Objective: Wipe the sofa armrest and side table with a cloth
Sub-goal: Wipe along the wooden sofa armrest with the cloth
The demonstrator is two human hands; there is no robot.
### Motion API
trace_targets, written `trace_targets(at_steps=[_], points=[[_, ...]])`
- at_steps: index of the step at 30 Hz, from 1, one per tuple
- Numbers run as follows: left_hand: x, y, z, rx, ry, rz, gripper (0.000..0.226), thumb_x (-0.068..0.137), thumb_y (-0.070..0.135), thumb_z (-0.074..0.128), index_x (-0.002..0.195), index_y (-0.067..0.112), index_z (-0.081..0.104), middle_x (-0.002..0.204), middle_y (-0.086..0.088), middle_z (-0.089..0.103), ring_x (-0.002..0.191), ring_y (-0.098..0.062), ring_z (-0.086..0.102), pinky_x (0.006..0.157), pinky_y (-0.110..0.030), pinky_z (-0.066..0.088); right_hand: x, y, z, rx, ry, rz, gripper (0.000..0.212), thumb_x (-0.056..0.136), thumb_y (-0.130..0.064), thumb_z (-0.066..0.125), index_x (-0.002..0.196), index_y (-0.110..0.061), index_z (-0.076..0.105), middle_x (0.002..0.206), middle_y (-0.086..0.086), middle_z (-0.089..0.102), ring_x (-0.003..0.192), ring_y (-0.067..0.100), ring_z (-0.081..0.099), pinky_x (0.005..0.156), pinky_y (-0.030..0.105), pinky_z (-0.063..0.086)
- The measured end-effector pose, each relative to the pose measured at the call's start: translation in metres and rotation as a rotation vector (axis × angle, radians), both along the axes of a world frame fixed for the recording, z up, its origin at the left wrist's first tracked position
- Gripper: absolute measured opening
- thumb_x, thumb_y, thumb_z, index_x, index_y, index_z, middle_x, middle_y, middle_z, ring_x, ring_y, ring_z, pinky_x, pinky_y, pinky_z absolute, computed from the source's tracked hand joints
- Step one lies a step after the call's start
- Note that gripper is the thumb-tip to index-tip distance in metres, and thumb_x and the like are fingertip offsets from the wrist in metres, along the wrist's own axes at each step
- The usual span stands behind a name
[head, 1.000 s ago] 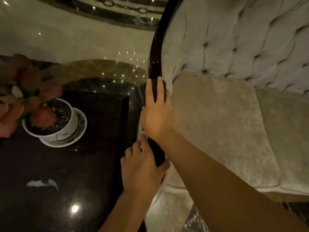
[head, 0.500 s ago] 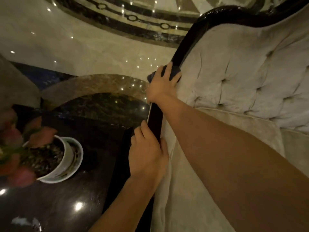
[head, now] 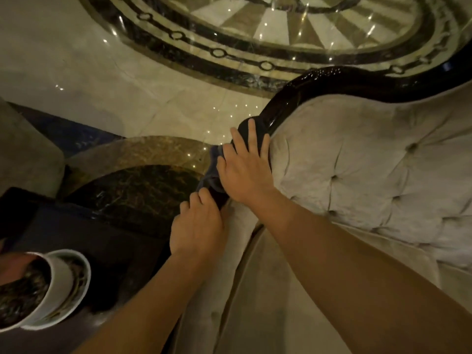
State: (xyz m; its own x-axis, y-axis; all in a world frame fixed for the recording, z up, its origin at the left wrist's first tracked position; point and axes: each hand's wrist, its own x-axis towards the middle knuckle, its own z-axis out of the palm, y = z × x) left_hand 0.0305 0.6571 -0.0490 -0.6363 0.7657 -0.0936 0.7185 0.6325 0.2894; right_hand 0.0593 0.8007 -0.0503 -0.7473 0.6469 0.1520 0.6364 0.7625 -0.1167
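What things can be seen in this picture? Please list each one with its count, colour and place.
cloth: one, dark blue-grey, pressed on the sofa's dark frame under the right hand
sofa frame: one, glossy black, curving along the top edge of the sofa
sofa upholstery: one, beige, tufted, right side
seat cushion: one, beige, bottom centre
side table: one, dark, left of the sofa
plant pot: one, white, on the side table, bottom left
floor: pale marble with a dark round pattern, top
right hand: one, flat on the cloth
left hand: one, fingers gripping the frame below the cloth
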Motion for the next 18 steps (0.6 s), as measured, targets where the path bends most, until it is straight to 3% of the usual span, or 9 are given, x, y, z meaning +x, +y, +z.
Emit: trace_targets(at_steps=[3, 7, 12, 18], points=[[-0.001, 0.045, 0.006, -0.010, -0.017, 0.029, 0.033, 0.099, 0.042, 0.040, 0.117, 0.014, 0.042, 0.120, -0.007, 0.055, 0.111, -0.028, 0.054, 0.077, -0.040, 0.051, 0.007, 0.034, 0.011, 0.092, -0.043, 0.115, 0.051, 0.101, -0.039, 0.030, 0.132, -0.011, 0.059, 0.159, 0.010, 0.038, 0.155, 0.035, 0.009, 0.123, 0.058, 0.006], [-0.003, 0.110, 0.014, -0.009, 0.035, 0.038, 0.019, 0.099, 0.024, 0.041, 0.113, 0.011, 0.042, 0.118, -0.012, 0.056, 0.108, -0.031, 0.055, 0.077, -0.042, 0.053, 0.013, 0.082, 0.032, 0.178, -0.076, 0.190, 0.049, 0.104, -0.039, 0.027, 0.127, -0.011, 0.060, 0.147, 0.010, 0.051, 0.151, 0.034, 0.022, 0.124, 0.054, 0.007], [-0.005, 0.176, 0.026, 0.076, 0.007, 0.004, 0.032, 0.097, 0.039, 0.041, 0.112, 0.011, 0.038, 0.114, -0.013, 0.055, 0.103, -0.033, 0.057, 0.075, -0.044, 0.052, 0.022, 0.139, 0.057, 0.242, -0.015, 0.132, 0.040, 0.105, -0.038, 0.031, 0.118, -0.017, 0.062, 0.127, 0.007, 0.062, 0.135, 0.034, 0.042, 0.122, 0.054, 0.015], [-0.006, 0.236, 0.054, 0.155, 0.082, -0.136, 0.040, 0.094, 0.042, 0.042, 0.117, 0.008, 0.041, 0.114, -0.014, 0.055, 0.102, -0.032, 0.055, 0.075, -0.043, 0.051, 0.042, 0.190, 0.078, 0.233, 0.046, -0.051, 0.042, 0.105, -0.039, 0.030, 0.121, -0.015, 0.061, 0.125, 0.007, 0.065, 0.124, 0.031, 0.051, 0.116, 0.050, 0.027]])
